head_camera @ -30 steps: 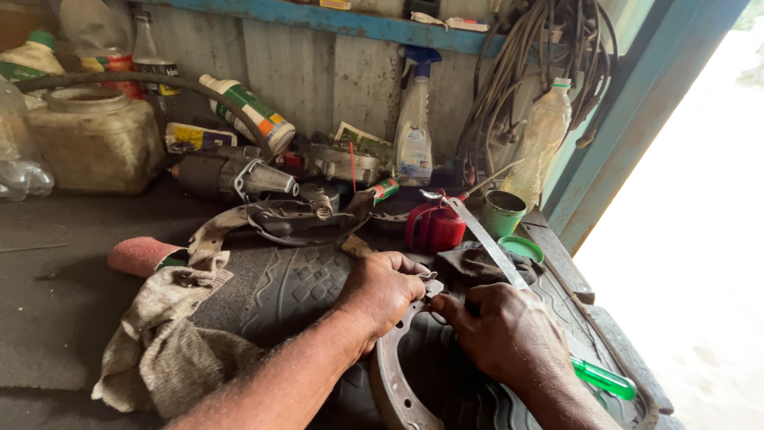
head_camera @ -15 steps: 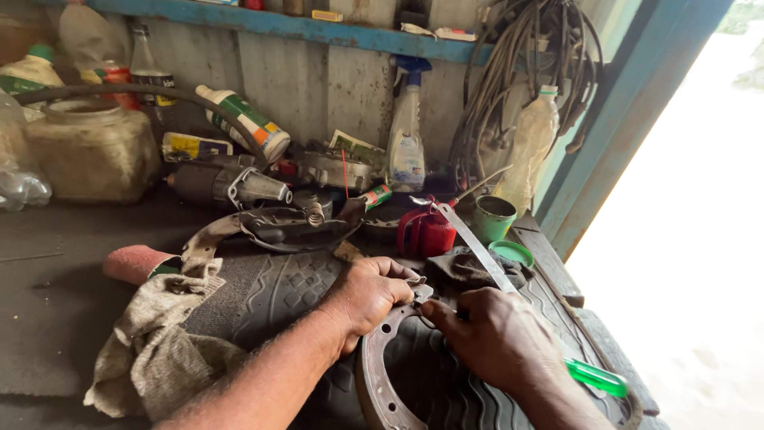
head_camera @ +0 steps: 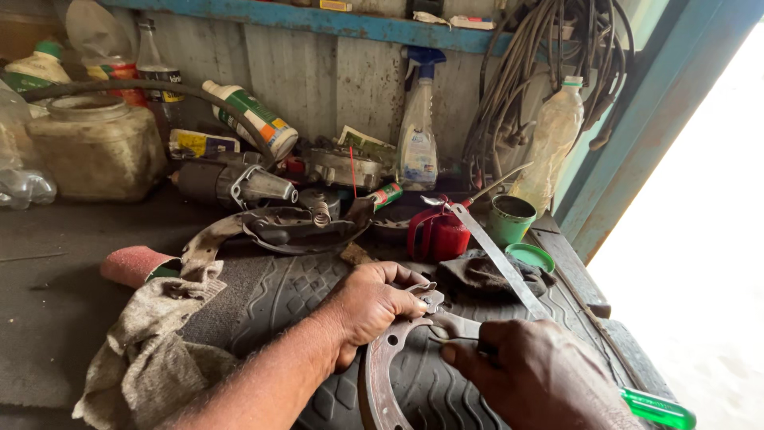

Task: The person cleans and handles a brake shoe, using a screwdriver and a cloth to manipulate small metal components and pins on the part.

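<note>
Cluttered workbench (head_camera: 48,263): tyre (head_camera: 294,295), rag (head_camera: 151,350), bottles (head_camera: 416,135).

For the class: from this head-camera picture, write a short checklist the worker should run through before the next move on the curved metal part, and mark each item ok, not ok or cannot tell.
1. Left hand steadies the curved rusty metal part: ok, fingers rest on its upper end.
2. Right hand grips a tool: ok, a thin metal tool points at the part's end.
3. Part is supported: ok, it lies on the tyre.
4. Small fitting at the part's tip is seated: cannot tell, fingers hide it.
5. Green-handled screwdriver within reach: ok, beside the right hand.
6. Long metal strip clear of the hands: not ok, it runs down to the right hand.
</note>
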